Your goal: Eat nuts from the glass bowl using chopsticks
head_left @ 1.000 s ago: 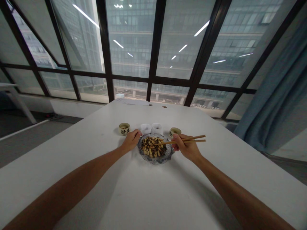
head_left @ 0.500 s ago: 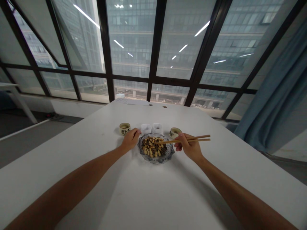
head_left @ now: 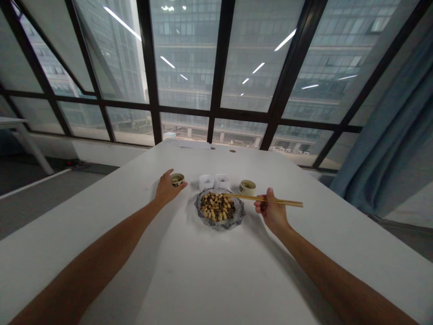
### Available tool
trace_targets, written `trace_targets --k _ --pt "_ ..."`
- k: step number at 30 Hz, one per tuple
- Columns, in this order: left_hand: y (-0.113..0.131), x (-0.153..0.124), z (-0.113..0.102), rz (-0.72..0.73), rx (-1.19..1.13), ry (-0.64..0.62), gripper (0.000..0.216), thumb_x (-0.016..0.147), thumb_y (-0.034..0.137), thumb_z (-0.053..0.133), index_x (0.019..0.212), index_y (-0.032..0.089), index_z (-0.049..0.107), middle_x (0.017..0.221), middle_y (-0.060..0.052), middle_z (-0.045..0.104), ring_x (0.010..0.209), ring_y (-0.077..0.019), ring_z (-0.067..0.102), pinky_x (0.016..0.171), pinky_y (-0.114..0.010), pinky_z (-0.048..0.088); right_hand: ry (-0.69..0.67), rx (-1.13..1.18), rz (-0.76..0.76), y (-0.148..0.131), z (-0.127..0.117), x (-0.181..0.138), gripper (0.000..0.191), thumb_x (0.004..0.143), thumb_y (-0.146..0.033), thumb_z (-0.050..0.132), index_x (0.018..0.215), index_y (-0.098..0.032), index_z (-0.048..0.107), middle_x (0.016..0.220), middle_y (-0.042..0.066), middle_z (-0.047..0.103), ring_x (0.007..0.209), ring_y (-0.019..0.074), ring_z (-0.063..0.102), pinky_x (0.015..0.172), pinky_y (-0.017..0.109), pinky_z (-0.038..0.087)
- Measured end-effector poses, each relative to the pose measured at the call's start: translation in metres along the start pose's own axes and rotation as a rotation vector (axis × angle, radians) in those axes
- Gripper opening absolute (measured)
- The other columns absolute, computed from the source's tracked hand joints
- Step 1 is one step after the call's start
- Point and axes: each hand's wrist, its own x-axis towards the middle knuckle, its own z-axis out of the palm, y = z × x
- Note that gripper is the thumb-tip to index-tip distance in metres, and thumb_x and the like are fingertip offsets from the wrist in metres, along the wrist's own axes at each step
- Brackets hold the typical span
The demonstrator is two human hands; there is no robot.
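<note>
A glass bowl full of peanuts and dark bits sits in the middle of the white table. My right hand is closed around a pair of wooden chopsticks, held level to the right of the bowl with their tips over its far rim. My left hand has its fingers wrapped around a small cream cup with dark characters, left of the bowl.
Two small white square dishes stand behind the bowl, and a second cream cup is at their right. Papers lie at the table's far edge. A blue curtain hangs at the right, before large windows.
My left hand left the bowl's rim and went up-left to the cream cup. My right hand drew the chopsticks back to the right, out of the nuts.
</note>
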Motion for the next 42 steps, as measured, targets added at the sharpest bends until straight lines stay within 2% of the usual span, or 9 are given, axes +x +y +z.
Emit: trace_targets --k 3,7,13,17,23,27,32,37,42 --pt "-0.007 0.001 0.006 -0.055 -0.093 -0.073 0.087 0.074 0.048 0.079 0.143 0.016 0.035 0.147 -0.022 0.051 0.131 -0.0321 0.054 0.11 -0.047 0.043 -0.007 -0.001 -0.014 0.001 0.001 -0.003 0.064 0.065 -0.079 0.072 0.067 -0.016 0.063 0.047 0.004 0.063 0.034 0.0143 0.055 0.031 0.025 0.044" --pt "-0.015 0.003 0.01 -0.112 -0.158 -0.135 0.089 0.075 0.043 0.078 0.145 0.015 0.032 0.136 -0.022 0.06 0.122 -0.028 0.063 0.105 -0.043 0.048 -0.001 -0.009 -0.048 0.001 0.007 -0.013 0.063 0.068 -0.079 0.071 0.069 -0.017 0.061 0.048 0.004 0.064 0.035 0.0151 0.057 0.032 0.026 0.044" --pt "-0.021 0.005 0.012 -0.153 -0.115 -0.118 0.093 0.065 0.042 0.085 0.142 0.019 0.038 0.137 -0.021 0.061 0.125 -0.0316 0.062 0.104 -0.046 0.048 0.001 0.004 -0.082 -0.002 0.016 -0.025 0.06 0.071 -0.077 0.07 0.069 -0.017 0.063 0.05 0.004 0.064 0.036 0.0146 0.057 0.034 0.026 0.045" --pt "-0.016 0.003 0.009 -0.175 -0.055 -0.125 0.083 0.066 0.046 0.084 0.134 0.018 0.046 0.133 -0.02 0.064 0.122 -0.0314 0.063 0.102 -0.044 0.049 -0.003 -0.031 -0.126 -0.005 0.016 -0.025 0.059 0.075 -0.075 0.067 0.07 -0.017 0.063 0.051 0.004 0.065 0.037 0.0152 0.058 0.034 0.026 0.044" --pt "-0.006 0.0 0.001 -0.096 -0.088 -0.088 0.076 0.062 0.044 0.086 0.125 0.021 0.051 0.121 -0.013 0.07 0.113 -0.0289 0.067 0.096 -0.041 0.053 -0.01 -0.195 -0.284 -0.013 0.014 -0.026 0.062 0.078 -0.078 0.061 0.07 -0.016 0.065 0.05 0.004 0.065 0.035 0.0158 0.057 0.034 0.027 0.045" --pt "0.0 -0.002 -0.001 -0.062 -0.086 -0.089 0.077 0.064 0.045 0.085 0.128 0.021 0.049 0.123 -0.013 0.068 0.114 -0.0286 0.066 0.098 -0.042 0.052 -0.116 -0.361 -0.402 -0.02 0.011 -0.032 0.059 0.081 -0.076 0.06 0.071 -0.018 0.069 0.052 0.005 0.068 0.038 0.0169 0.061 0.037 0.028 0.049" --pt "0.004 -0.003 -0.001 0.07 -0.073 -0.065 0.077 0.064 0.04 0.084 0.129 0.021 0.047 0.128 -0.012 0.064 0.117 -0.0296 0.063 0.103 -0.043 0.05 -0.238 -0.546 -0.518 -0.02 0.005 -0.036 0.056 0.089 -0.071 0.053 0.072 -0.021 0.072 0.055 0.005 0.07 0.043 0.0176 0.064 0.044 0.03 0.054" --pt "0.009 -0.006 0.0 0.172 -0.042 -0.065 0.075 0.065 0.032 0.083 0.13 0.023 0.048 0.133 -0.011 0.06 0.123 -0.0304 0.059 0.109 -0.045 0.046 -0.24 -0.563 -0.529 -0.021 0.004 -0.036 0.057 0.088 -0.073 0.053 0.071 -0.022 0.072 0.055 0.005 0.071 0.042 0.018 0.064 0.044 0.03 0.054" --pt "0.016 -0.01 -0.003 0.268 -0.017 -0.12 0.076 0.068 0.029 0.082 0.135 0.024 0.048 0.138 -0.011 0.058 0.129 -0.0309 0.055 0.113 -0.045 0.042 -0.196 -0.518 -0.51 -0.022 0.005 -0.032 0.056 0.087 -0.072 0.055 0.071 -0.021 0.07 0.055 0.005 0.07 0.041 0.0177 0.063 0.041 0.029 0.053"
